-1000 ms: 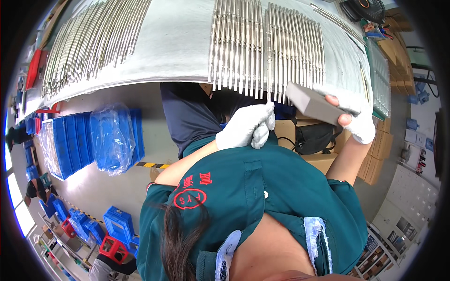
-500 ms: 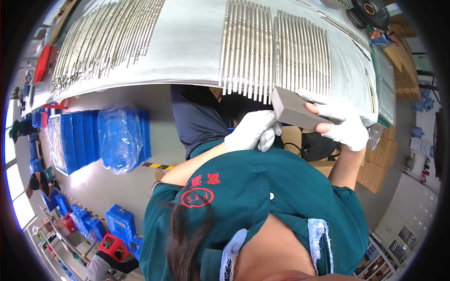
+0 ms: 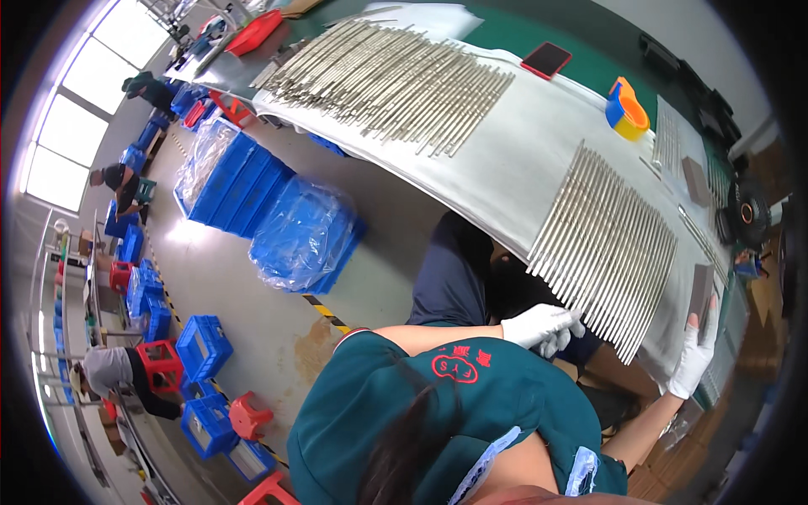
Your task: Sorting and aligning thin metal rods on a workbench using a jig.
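Note:
A long row of thin metal rods (image 3: 602,252) lies side by side on the white-covered table, their near ends jutting over its edge. My left hand (image 3: 543,326), in a white glove, is just beside these near ends. Its fingers are curled inward, and what they hold, if anything, is hidden. To the right of the rods, my gloved right hand (image 3: 695,358) grips a flat grey block (image 3: 699,290) by its near end, with bare fingertips showing through the glove. A second pile of metal rods (image 3: 387,80) lies at the table's far left.
On the table are a red-edged phone (image 3: 546,60), a blue and orange tape dispenser (image 3: 626,109), another grey block (image 3: 696,181) and a black fan (image 3: 747,212). Blue crates (image 3: 244,181) under plastic stand on the floor at left. Other people work farther left.
The view has swung left. My right hand has carried the grey block away from my left hand, to the rods' right. The rods, earlier split by a gap, now appear as one row.

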Demonstrator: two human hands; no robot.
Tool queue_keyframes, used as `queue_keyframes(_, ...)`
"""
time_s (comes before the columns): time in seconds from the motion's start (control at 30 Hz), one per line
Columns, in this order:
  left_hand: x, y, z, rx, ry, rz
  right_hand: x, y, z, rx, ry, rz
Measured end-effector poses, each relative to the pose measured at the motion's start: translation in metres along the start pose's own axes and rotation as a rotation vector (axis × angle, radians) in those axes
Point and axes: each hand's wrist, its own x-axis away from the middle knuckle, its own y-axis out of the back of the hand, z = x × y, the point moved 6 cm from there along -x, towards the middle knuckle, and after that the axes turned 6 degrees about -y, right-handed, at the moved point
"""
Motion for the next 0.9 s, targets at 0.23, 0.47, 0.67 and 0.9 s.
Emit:
queue_keyframes(0.23,-0.008,-0.002,-0.003,-0.056,-0.050,0.140,-0.031,0.048,-0.052,0.690,-0.015,-0.299)
queue_keyframes(0.47,-0.017,0.003,-0.001,-0.126,-0.204,0.133,-0.055,0.066,-0.092,0.992,-0.146,-0.177)
queue_keyframes(0.67,0.005,0.030,-0.003,-0.283,-0.140,0.043,-0.049,0.053,-0.084,1.264,-0.124,-0.138)
queue_keyframes(0.9,0.077,0.109,-0.055,-1.438,-0.390,-0.635,-0.041,0.017,-0.020,0.217,0.182,-0.018)
